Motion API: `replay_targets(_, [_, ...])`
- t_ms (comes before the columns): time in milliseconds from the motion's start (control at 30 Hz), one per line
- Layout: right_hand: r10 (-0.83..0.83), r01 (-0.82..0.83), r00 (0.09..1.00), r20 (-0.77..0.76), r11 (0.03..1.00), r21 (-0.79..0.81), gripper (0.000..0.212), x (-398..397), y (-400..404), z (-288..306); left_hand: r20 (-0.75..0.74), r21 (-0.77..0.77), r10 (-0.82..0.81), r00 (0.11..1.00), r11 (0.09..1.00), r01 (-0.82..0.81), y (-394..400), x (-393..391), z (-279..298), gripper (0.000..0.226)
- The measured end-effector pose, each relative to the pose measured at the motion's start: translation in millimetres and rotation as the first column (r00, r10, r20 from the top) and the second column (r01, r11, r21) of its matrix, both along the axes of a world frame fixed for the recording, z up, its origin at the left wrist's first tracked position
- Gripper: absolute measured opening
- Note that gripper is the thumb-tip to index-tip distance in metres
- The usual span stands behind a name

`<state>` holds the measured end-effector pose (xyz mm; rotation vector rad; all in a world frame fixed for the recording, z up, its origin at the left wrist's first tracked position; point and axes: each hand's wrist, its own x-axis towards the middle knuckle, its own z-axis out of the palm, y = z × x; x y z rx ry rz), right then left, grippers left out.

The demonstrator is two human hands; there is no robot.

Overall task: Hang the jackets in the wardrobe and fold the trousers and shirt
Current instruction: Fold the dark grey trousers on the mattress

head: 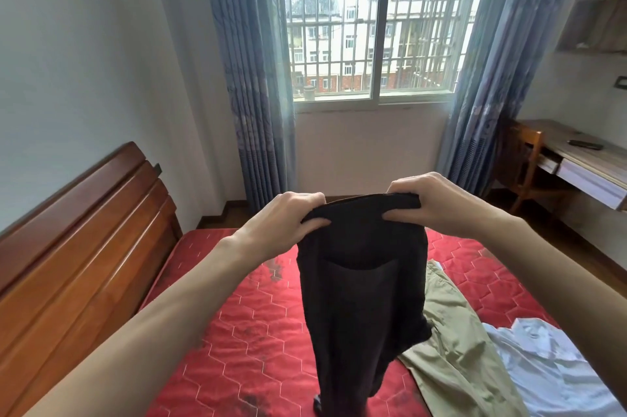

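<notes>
We are looking down at a bed (210, 342) with a red hexagon-quilted mattress, its wooden headboard (78, 247) running along the left. To the right of the headboard, across the mattress, khaki trousers (458, 359) are lying flat. A white shirt (549, 365) is lying crumpled just beyond them, farthest from the headboard, touching their edge.

Barred window (373, 26) between blue curtains (251, 77), wooden headboard (78, 240)
</notes>
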<state>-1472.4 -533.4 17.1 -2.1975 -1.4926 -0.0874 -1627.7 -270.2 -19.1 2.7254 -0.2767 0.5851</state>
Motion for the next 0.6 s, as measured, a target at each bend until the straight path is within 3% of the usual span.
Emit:
replay_targets(167, [-0.086,0.187,0.914,0.395,0.957,-0.224,0.025,-7,10,8,0.03,0.058,0.026,0.999,0.998,-0.028,-15,5,7,0.029])
replay_targets(267, [-0.044,0.129,0.961,0.272,0.944,-0.304,0.016,-8,21,17,0.096,0.066,0.017,0.995,0.998,-0.023,-18,9,18,0.031])
replay_targets(367, [-0.007,0.032,0.996,0.094,0.964,-0.265,0.012,0,25,31,0.112,0.09,0.012,0.994,0.996,-0.022,-13,8,28,0.04])
replay_targets(500, [-0.016,0.036,0.996,0.087,0.971,-0.235,0.012,2,31,49,0.108,0.224,-0.049,0.993,0.974,0.024,-9,6,45,0.032])
replay_targets(600, [-0.061,0.087,0.992,0.11,0.964,-0.25,0.019,3,32,77,0.149,0.197,-0.018,0.989,0.98,-0.012,-6,9,71,0.035])
